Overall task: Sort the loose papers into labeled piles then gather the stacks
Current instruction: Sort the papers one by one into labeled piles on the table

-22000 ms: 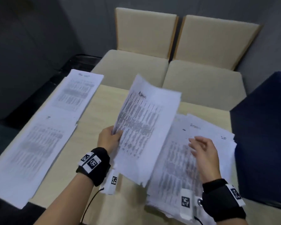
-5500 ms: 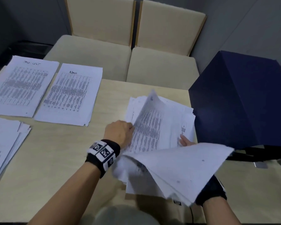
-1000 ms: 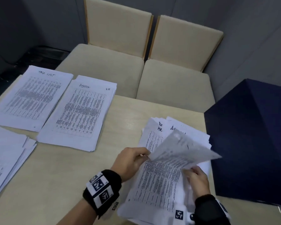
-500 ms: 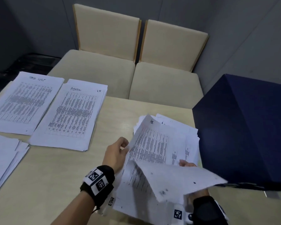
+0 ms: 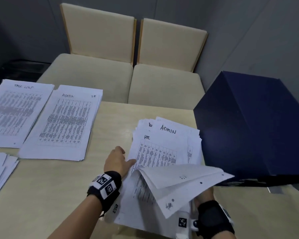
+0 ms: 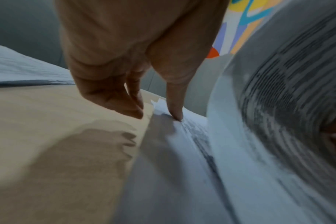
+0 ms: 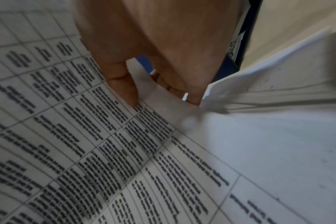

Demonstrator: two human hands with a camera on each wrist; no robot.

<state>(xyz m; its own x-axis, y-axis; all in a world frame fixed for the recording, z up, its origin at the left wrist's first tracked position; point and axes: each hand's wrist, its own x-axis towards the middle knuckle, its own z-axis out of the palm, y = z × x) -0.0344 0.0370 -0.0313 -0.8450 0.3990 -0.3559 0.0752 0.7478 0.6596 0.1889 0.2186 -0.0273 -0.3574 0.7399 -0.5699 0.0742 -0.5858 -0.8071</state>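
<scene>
While the sorting step is under way, the unsorted heap [image 5: 164, 152] lies at the right of the table [image 5: 50, 195], just beside a dark blue box [image 5: 248, 126]; its exposed sheets carry handwritten headings, "HR" on the uppermost flat sheet [image 5: 155, 156] and "ADMIN" on one beneath it. The left hand [image 5: 116, 160] is open, fingers extended, with one fingertip [image 6: 175, 115] pressing the heap's left edge. The right hand [image 7: 144, 63] pinches a lifted bundle of sheets [image 5: 183, 183] between thumb and fingers, folded back toward the person, blank side up. Sorted piles lie well apart at the left: a "Task List" pile [image 5: 16, 112], an "ADMIN" pile [image 5: 66, 125] just beside it, and a third pile [image 5: 0, 171] nearer, label not visible. By judgement, the next move calls for freeing the HR sheet and carrying it to its pile; which pile that is cannot be told. Gathering has not begun. Whether the blue box is a container cannot be told; only closed outer faces show, and nothing is seen in it.
</scene>
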